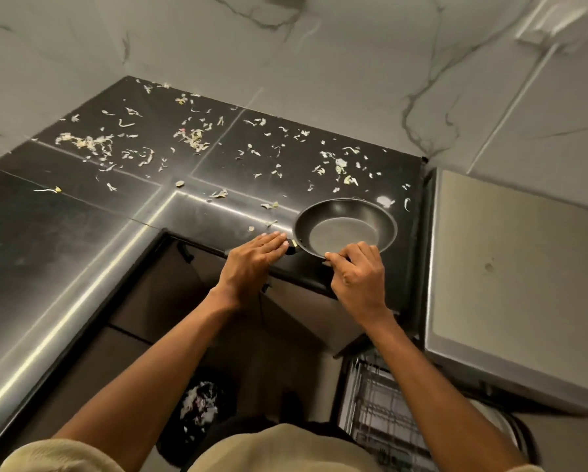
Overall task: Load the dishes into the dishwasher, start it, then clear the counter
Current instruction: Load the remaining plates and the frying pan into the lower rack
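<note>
A black stone counter wraps in an L round a corner of pale marble-veined wall, filling the left and centre of the frame. Nearest, at the bottom edge, two bare forearms reach up from cream sleeves. Below the counter at lower centre a dark bin holds pale scraps, and at lower right a wire dishwasher rack shows under a grey appliance top.

At the counter's front edge, right of centre, the left hand lies over the dark handle of a frying pan, fingers extended flat along it; whether they wrap beneath cannot be told. The right hand pinches the pan's near rim between thumb and curled fingers. The pan sits on the counter, empty and dark.

Beyond it, vegetable peelings are scattered across the counter toward the upper left and back to the wall.
</note>
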A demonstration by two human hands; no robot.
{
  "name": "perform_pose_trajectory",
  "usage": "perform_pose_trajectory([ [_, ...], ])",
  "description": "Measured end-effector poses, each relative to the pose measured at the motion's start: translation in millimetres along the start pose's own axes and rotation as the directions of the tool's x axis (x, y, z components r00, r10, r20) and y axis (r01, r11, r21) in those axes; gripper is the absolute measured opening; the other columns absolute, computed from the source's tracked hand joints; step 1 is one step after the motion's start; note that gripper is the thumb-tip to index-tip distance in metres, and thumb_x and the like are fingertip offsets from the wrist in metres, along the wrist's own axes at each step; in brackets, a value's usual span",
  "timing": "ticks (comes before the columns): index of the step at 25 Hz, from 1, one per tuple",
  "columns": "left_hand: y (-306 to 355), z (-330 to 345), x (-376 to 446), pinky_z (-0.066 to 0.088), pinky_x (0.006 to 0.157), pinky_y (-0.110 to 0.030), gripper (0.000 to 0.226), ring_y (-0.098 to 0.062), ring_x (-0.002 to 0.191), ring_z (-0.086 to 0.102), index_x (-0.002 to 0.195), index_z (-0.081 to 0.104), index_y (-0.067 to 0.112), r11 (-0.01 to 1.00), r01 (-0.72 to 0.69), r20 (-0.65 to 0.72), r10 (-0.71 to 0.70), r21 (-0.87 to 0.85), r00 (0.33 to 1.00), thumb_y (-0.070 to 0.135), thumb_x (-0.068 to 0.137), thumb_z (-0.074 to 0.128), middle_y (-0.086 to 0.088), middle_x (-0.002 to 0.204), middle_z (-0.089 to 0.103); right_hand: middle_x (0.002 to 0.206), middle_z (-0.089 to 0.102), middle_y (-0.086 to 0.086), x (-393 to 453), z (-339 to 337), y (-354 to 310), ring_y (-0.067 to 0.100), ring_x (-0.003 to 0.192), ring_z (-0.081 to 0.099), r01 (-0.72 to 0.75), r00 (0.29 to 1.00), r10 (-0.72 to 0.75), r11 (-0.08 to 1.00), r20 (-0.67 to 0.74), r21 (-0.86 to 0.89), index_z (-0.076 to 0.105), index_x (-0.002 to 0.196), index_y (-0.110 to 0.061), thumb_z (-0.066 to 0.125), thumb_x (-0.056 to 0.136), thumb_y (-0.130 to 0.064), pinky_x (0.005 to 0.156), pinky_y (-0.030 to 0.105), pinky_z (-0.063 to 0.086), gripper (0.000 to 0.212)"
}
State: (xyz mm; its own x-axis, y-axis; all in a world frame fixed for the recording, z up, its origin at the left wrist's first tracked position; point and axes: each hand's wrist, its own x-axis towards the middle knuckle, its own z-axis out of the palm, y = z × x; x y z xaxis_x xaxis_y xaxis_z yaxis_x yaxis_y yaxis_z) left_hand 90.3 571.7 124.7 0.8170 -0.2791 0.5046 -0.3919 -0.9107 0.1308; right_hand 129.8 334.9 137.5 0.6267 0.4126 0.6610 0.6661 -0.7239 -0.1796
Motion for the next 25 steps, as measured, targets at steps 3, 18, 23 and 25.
perform_pose_trajectory([
  [3,36,-4,-21,0.053,0.097,-0.048,0.071,-0.03,0.112,0.067,0.116,0.073,0.003,0.998,-0.049,0.017,0.05,-0.05,0.999,-0.026,0.051,0.072,-0.016,0.122,0.069,0.072,0.056,0.003,-42,-33,-14,0.022,0.07,0.047,-0.056,0.998,0.055,0.997,-0.033,-0.052,0.078,0.087,-0.011,0.078,0.076,0.005,0.065,0.036,0.038,0.019],
  [18,246,-51,-186,0.054,0.096,-0.051,0.063,-0.031,0.117,0.065,0.117,0.072,0.005,0.915,-0.234,0.221,0.315,-0.328,0.923,-0.025,0.062,0.068,-0.014,0.124,0.068,0.075,0.058,0.004,-314,-214,-139,0.025,0.071,0.05,-0.378,0.926,0.361,0.899,-0.114,-0.222,0.076,0.088,-0.008,0.061,0.073,0.005,0.064,0.038,0.036,0.025],
  [23,319,-45,-233,0.054,0.098,-0.05,0.067,-0.029,0.118,0.064,0.118,0.071,0.005,0.898,-0.2,0.296,0.329,-0.393,0.897,-0.028,0.061,0.062,-0.013,0.126,0.067,0.076,0.058,0.004,-397,-259,-152,0.024,0.072,0.05,-0.467,0.884,0.461,0.852,-0.084,-0.238,0.077,0.089,-0.008,0.06,0.071,0.005,0.064,0.039,0.037,0.028],
  [25,349,-40,-254,0.055,0.096,-0.049,0.067,-0.029,0.121,0.062,0.121,0.07,0.007,0.891,-0.176,0.339,0.332,-0.418,0.88,-0.028,0.064,0.06,-0.012,0.129,0.066,0.076,0.058,0.005,-433,-275,-154,0.024,0.072,0.049,-0.482,0.873,0.483,0.839,-0.063,-0.253,0.077,0.089,-0.008,0.06,0.071,0.006,0.064,0.037,0.036,0.028],
])
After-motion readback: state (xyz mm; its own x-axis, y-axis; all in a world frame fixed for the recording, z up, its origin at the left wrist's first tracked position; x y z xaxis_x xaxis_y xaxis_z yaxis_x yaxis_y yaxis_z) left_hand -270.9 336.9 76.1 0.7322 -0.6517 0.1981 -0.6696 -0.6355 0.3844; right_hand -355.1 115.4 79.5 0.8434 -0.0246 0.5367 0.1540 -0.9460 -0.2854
